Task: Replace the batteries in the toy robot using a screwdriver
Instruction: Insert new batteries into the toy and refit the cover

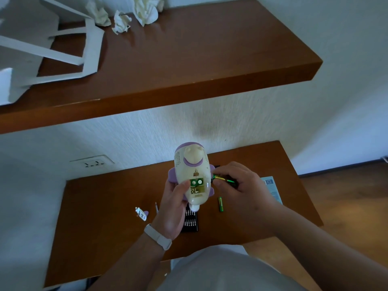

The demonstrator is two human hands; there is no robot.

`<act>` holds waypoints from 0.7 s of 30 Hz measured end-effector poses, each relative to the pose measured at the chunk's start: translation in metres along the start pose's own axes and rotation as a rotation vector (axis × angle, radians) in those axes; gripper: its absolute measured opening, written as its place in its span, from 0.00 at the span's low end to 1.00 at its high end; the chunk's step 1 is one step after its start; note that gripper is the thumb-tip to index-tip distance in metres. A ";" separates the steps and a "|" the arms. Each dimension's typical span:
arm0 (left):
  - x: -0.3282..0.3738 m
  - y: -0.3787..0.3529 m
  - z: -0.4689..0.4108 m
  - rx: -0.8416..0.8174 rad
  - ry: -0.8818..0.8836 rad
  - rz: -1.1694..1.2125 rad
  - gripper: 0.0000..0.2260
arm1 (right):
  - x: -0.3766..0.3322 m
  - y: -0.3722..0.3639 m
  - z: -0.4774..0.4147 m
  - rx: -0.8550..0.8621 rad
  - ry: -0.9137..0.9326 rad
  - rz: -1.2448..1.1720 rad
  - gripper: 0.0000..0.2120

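Gripping the toy robot (pixel 192 175) in the left hand (pixel 174 208), fingers curled round its cream body from the seven o'clock side, thumb pressing just beside the open battery compartment (pixel 197 186). Holding the toy in the air over the wooden desk (pixel 105 217), head pointing toward twelve o'clock, underside facing the camera. Showing two round battery ends side by side in the upper part of the compartment, with bare metal contacts below them.

Pinching a green battery (pixel 223 179) in the right hand (pixel 241 185) at three o'clock of the toy, thumb and fingers closed on it, its near tip just beside the toy's purple arm; not being able to tell whether touching or apart. Wearing a pale wristband (pixel 157 237) on the left wrist.

Seeing a second green battery (pixel 220 204) lying flat on the desk at five o'clock of the toy, apart from both hands. Seeing a black bit case (pixel 191 222) lying on the desk at six o'clock, partly hidden behind the left hand. Seeing a small cream-and-purple piece (pixel 142 214) at eight o'clock, and a thin tool (pixel 156 207) near it, too small for telling more. Seeing a printed leaflet (pixel 273 187) at three o'clock beyond the right hand, a wall socket (pixel 92 163) at ten o'clock, and a wooden shelf (pixel 189 70) at twelve o'clock carrying crumpled paper (pixel 144 9).
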State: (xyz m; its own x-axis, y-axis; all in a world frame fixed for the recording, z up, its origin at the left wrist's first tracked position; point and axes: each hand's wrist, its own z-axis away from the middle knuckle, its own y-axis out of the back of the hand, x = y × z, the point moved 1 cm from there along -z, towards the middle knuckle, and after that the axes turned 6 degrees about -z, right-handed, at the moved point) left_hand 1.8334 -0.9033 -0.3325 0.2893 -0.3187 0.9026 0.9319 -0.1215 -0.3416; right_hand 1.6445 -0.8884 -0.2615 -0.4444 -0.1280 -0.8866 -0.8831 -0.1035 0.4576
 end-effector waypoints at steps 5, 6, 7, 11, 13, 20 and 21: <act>0.000 -0.001 0.002 0.043 0.013 0.013 0.25 | -0.003 -0.002 0.002 -0.060 -0.061 -0.030 0.08; 0.000 -0.001 0.002 0.054 0.018 0.005 0.27 | -0.003 -0.003 0.003 -0.059 -0.066 -0.027 0.08; -0.001 -0.001 0.002 0.058 0.019 -0.003 0.28 | -0.003 -0.003 0.002 -0.059 -0.067 -0.025 0.09; -0.001 0.000 0.000 0.063 -0.002 -0.042 0.28 | -0.007 -0.007 0.002 -0.079 -0.018 -0.035 0.08; 0.000 0.000 0.000 0.066 -0.018 -0.059 0.28 | -0.007 -0.008 0.002 -0.086 0.012 -0.028 0.08; 0.002 0.002 0.001 0.076 -0.050 -0.074 0.20 | -0.005 -0.013 0.003 -0.082 0.036 0.002 0.07; 0.003 0.002 0.001 0.080 -0.047 -0.068 0.20 | -0.005 -0.013 0.003 -0.074 0.021 -0.010 0.07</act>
State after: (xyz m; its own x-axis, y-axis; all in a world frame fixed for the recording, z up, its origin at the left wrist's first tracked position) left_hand 1.8367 -0.9033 -0.3303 0.2327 -0.2673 0.9351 0.9637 -0.0657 -0.2586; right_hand 1.6577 -0.8838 -0.2631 -0.4315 -0.1467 -0.8901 -0.8737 -0.1776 0.4529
